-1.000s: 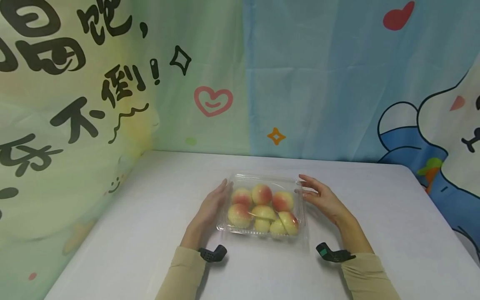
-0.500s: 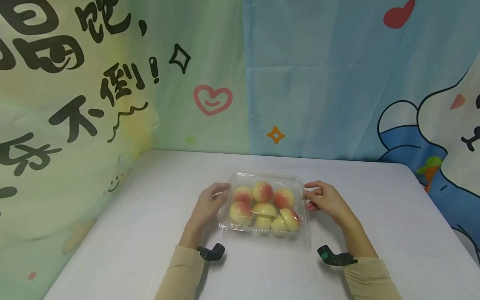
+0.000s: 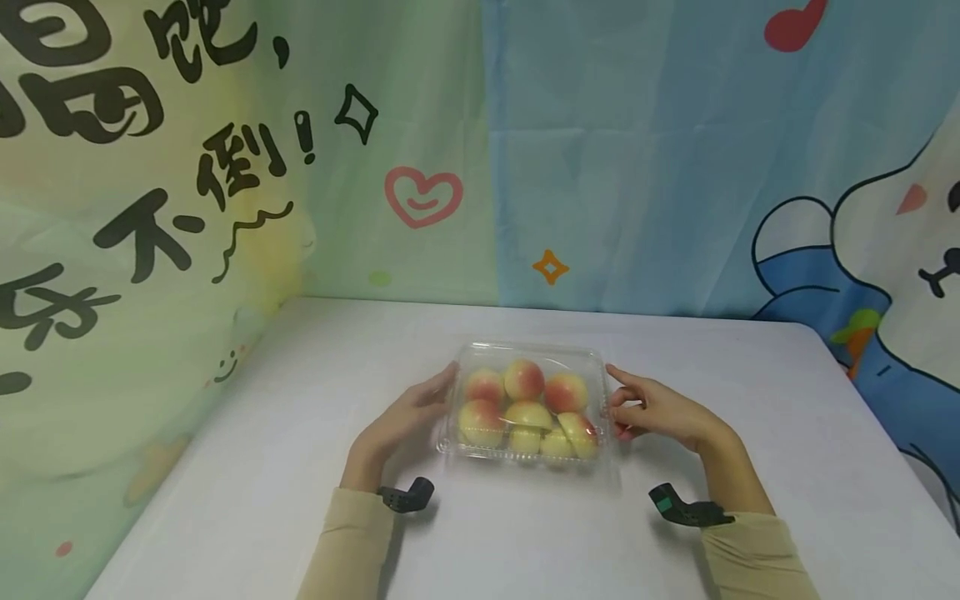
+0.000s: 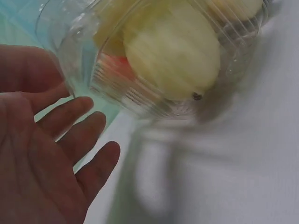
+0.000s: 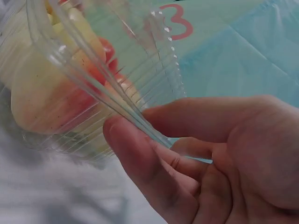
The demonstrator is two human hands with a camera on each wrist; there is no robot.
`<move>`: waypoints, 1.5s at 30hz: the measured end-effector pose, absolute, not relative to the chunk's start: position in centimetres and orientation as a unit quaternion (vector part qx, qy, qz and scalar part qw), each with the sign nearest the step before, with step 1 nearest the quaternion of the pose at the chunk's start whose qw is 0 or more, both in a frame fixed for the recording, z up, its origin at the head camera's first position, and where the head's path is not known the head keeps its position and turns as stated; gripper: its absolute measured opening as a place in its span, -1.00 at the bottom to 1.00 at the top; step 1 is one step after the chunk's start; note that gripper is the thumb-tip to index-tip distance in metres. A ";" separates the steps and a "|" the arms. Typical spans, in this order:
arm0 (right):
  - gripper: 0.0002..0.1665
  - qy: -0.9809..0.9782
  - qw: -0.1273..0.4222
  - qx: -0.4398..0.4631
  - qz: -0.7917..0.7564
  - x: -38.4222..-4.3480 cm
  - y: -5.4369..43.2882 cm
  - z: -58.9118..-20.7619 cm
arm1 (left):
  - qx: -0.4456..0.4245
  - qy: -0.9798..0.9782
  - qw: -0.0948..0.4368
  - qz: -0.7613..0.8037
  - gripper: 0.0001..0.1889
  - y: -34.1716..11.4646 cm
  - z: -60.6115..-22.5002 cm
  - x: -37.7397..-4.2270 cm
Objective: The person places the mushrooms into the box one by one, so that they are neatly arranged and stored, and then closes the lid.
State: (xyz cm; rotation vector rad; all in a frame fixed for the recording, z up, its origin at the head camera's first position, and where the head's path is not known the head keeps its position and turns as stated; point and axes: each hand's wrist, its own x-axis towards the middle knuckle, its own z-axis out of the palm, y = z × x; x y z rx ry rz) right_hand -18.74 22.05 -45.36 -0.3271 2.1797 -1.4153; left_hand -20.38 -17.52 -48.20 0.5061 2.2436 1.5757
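A clear plastic clamshell box (image 3: pixel 536 354) stands in the middle of the white table, its lid down over several fruits. They are yellow with a red blush; one fruit (image 4: pixel 173 51) shows a dark end in the left wrist view, and whether they are apples or pears is unclear. My left hand (image 3: pixel 401 417) is at the box's left side, thumb and index finger touching the rim, the other fingers loosely extended. On the right side, my right hand (image 3: pixel 663 412) pinches the rim between thumb (image 5: pixel 133 140) and index finger; its remaining fingers curl beneath.
The white table (image 3: pixel 525 542) runs back to a printed cloth (image 3: pixel 600 167) behind it, and another printed cloth (image 3: pixel 150 350) hangs along its left. A small black camera (image 3: pixel 407 497) sits on the left wrist and another camera (image 3: pixel 686 507) on the right.
The right hand has closed from loosely spread fingers to a pinch on the box's rim. Left fingers bent at the rim, then straightened again. Both wrists moved slightly outward; the box has hardly moved.
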 end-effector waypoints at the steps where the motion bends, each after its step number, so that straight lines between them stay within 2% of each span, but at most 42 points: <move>1: 0.00 0.798 0.265 -0.124 -0.527 -18.8 22.1 -45.5 | 0.182 0.789 0.180 0.558 -0.34 -17.6 -48.2 -20.4; 7: 0.04 0.784 0.266 -0.127 -0.546 -18.9 22.0 -45.7 | 0.203 0.768 0.179 0.580 -0.28 -18.0 -47.9 -20.4; 13: 0.03 0.783 0.246 -0.117 -0.559 -18.6 22.0 -45.3 | 0.184 0.803 0.145 0.548 -0.69 -18.0 -47.7 -20.4; 17: -0.02 0.786 0.239 -0.113 -0.559 -18.6 22.0 -45.1 | 0.175 0.816 0.147 0.530 -0.79 -18.1 -47.4 -20.4; 23: -0.05 0.797 0.229 -0.097 -0.551 -18.7 22.1 -45.1 | 0.215 0.772 0.219 0.557 -0.54 -19.4 -47.3 -20.0; 30: -0.03 0.790 0.226 -0.106 -0.560 -18.8 22.1 -45.4 | 0.205 0.756 0.249 0.570 -0.36 -19.4 -47.8 -20.2; 38: -0.05 0.793 0.212 -0.102 -0.562 -18.9 21.9 -45.5 | 0.172 0.783 0.284 0.527 -0.72 -19.0 -47.3 -20.0; 45: -0.08 0.807 0.195 -0.095 -0.549 -18.9 21.7 -45.5 | 0.122 0.770 0.282 0.559 -0.76 -18.3 -46.9 -19.9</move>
